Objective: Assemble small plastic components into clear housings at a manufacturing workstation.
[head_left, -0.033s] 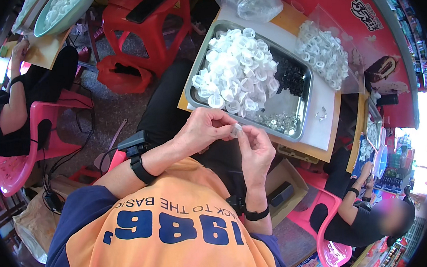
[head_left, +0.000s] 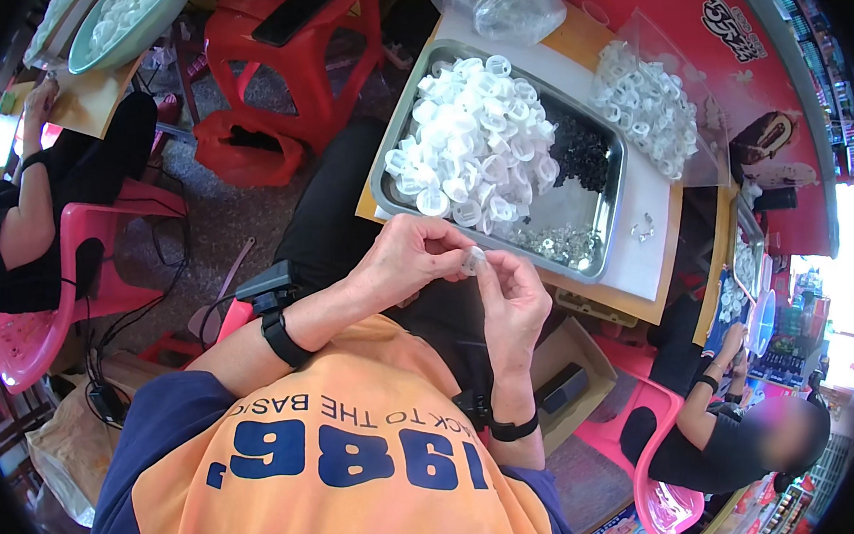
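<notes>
Left hand [head_left: 408, 260] and right hand [head_left: 514, 305], fingertips of both pinched on one small whitish piece [head_left: 473, 260], which lies between them. Ahead of the hands, a metal tray [head_left: 582, 201] holds a heap of white plastic rings [head_left: 477, 138]. Small shiny bits [head_left: 564, 243] lie in the tray near the right hand; black parts [head_left: 580, 150] lie farther from it. A clear bag of rings [head_left: 645, 104] rests beyond the tray, to the right of both hands.

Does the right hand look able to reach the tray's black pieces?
Probably yes: the black pieces lie uncovered in the open tray, though the right hand and left hand both pinch a small whitish piece.
</notes>
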`<action>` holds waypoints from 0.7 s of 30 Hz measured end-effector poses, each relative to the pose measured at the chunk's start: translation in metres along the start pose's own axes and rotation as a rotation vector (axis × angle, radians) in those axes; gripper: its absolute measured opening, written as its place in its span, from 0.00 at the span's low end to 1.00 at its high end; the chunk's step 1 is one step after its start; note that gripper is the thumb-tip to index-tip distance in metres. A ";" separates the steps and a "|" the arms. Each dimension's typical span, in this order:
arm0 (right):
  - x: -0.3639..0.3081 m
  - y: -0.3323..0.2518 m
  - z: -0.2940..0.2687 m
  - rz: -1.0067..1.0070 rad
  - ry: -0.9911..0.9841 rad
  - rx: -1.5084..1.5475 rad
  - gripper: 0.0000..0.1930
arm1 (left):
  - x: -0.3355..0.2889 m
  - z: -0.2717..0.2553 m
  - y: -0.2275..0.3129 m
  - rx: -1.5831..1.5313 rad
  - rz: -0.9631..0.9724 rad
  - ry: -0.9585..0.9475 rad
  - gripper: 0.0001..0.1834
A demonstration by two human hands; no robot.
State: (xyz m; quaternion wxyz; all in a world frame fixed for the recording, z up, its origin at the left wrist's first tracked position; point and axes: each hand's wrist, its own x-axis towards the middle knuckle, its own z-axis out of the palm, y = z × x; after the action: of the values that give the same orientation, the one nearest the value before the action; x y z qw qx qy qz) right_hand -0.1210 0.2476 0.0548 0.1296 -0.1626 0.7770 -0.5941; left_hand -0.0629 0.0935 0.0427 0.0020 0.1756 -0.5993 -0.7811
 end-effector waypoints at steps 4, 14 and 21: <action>0.004 -0.004 0.001 0.050 0.003 0.043 0.07 | 0.000 0.001 0.005 -0.069 -0.049 -0.024 0.10; 0.004 -0.017 -0.004 -0.066 -0.005 -0.333 0.13 | -0.016 0.015 0.010 0.195 0.132 0.062 0.15; 0.002 -0.013 0.000 -0.151 0.053 -0.357 0.11 | -0.020 0.021 0.000 0.460 0.419 0.132 0.17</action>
State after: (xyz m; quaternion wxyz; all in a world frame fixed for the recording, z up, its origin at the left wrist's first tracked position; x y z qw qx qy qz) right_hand -0.1215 0.2435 0.0672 0.0336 -0.2251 0.8589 -0.4588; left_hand -0.0500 0.1171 0.0521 0.1620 0.0946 -0.7820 -0.5944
